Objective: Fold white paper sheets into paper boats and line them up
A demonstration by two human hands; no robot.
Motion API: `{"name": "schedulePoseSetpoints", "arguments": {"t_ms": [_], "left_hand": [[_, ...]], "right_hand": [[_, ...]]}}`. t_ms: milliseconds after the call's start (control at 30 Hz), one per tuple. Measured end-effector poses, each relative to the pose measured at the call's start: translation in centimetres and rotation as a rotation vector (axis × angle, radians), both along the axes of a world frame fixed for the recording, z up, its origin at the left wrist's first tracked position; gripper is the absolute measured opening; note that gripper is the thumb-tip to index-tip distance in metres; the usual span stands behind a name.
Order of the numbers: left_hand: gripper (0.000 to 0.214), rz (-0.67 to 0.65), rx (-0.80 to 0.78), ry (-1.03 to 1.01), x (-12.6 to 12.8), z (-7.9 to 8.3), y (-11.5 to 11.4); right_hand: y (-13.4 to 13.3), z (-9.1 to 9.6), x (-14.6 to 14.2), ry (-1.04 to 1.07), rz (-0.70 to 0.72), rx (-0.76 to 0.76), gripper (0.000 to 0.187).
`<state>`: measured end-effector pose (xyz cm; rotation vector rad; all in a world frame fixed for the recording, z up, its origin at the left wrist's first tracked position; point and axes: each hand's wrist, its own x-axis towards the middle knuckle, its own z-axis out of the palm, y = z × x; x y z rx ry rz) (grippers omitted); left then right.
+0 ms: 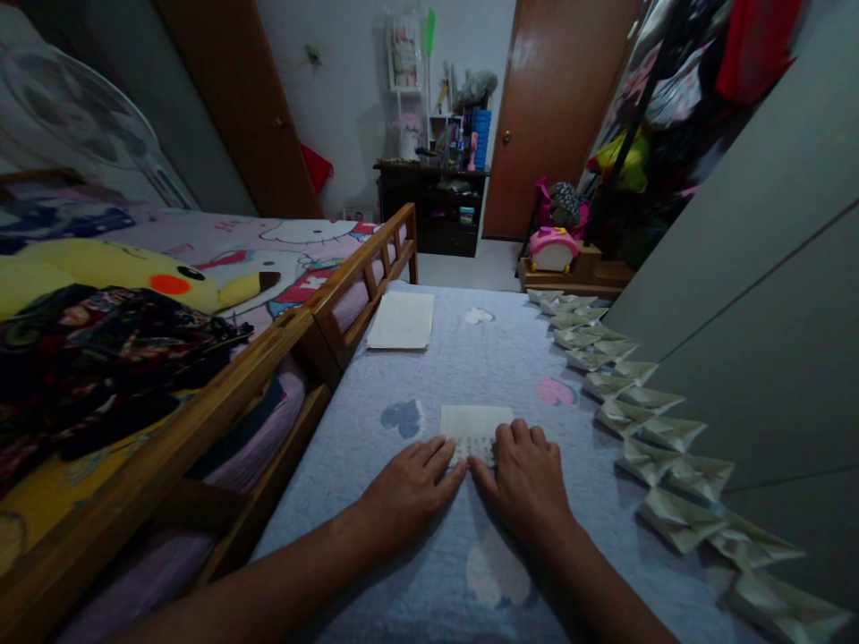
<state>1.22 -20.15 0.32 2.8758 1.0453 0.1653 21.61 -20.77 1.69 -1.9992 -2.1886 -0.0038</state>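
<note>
A small sheet of white paper [475,422] lies on the lilac quilted bed cover [429,394] in front of me. My left hand [411,490] rests palm down, its fingertips pressing the paper's near left edge. My right hand [524,476] lies beside it, fingers curled over the paper's near right edge. The two hands almost touch at the thumbs. The near part of the sheet is hidden under my fingers.
A stack of white paper [401,320] lies further up the bed. Several folded paper boats [644,429] line the right edge along the grey wall. A wooden bed rail [295,349] runs on the left, with a yellow plush toy [121,268] beyond it.
</note>
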Motion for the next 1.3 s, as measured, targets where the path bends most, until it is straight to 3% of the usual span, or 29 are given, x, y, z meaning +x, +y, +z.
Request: {"name": "schedulePoseSetpoints", "arguments": {"t_ms": [100, 233, 667, 767, 867, 1000, 1100, 1300], "left_hand": [[0.041, -0.018, 0.068, 0.002, -0.2, -0.1, -0.2], [0.038, -0.025, 0.145, -0.014, -0.3, -0.4, -0.5], [0.04, 0.014, 0.149, -0.089, -1.4, -1.3, -1.5], [0.038, 0.017, 0.136, -0.111, -1.4, -1.0, -1.2], [0.032, 0.061, 0.049, -0.119, -1.1, 0.3, -0.8], [0.019, 0.194, -0.163, -0.027, 0.2, 3.0, -0.2], [0.017, 0.201, -0.139, -0.054, 2.0, 4.1, 0.1], [0.04, 0.203, -0.1, -0.092, 5.3, 3.1, 0.5]], "right_hand": [[0.3, -0.2, -0.7, -0.024, -0.043, 0.025, 0.041], [0.2, -0.2, -0.5, -0.005, -0.06, 0.013, 0.04], [-1.2, -0.8, 4.7, 0.061, -0.096, -0.017, 0.021], [-1.2, -1.2, 5.1, 0.069, -0.098, -0.02, 0.022], [-1.2, -1.4, 5.4, 0.09, -0.103, -0.021, 0.024], [-1.3, -1.1, 5.4, 0.195, 0.027, -0.023, 0.032], [-1.2, -0.2, 4.7, 0.198, 0.184, -0.062, 0.045], [0.3, 1.4, 3.4, -0.002, 0.277, -0.152, 0.023]]}}
